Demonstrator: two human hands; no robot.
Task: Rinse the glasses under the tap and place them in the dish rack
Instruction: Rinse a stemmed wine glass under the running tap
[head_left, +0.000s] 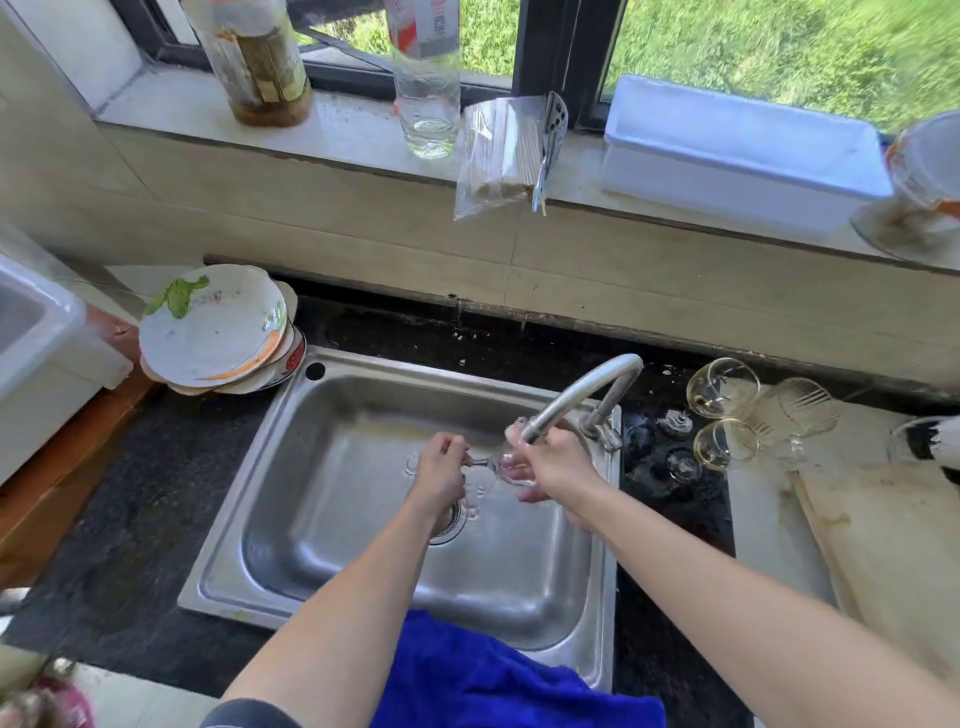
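Observation:
I hold a clear stemmed glass (511, 465) on its side over the steel sink (332, 415), right under the spout of the tap (582, 389). My left hand (441, 473) pinches the stem and foot. My right hand (553, 462) is wrapped around the bowl, with fingers at its rim. Three more stemmed glasses lie on the dark counter to the right of the tap: one at the back (722, 387), one in front of it (724, 444) and one with cut lines (802, 410). No dish rack shows clearly.
A stack of dirty plates (213, 327) sits left of the sink. A blue cloth (483, 675) hangs over the sink's front edge. A wooden board (893, 545) lies at the right. Bottles (426, 78), a chopstick bag (498, 150) and a white box (737, 150) stand on the windowsill.

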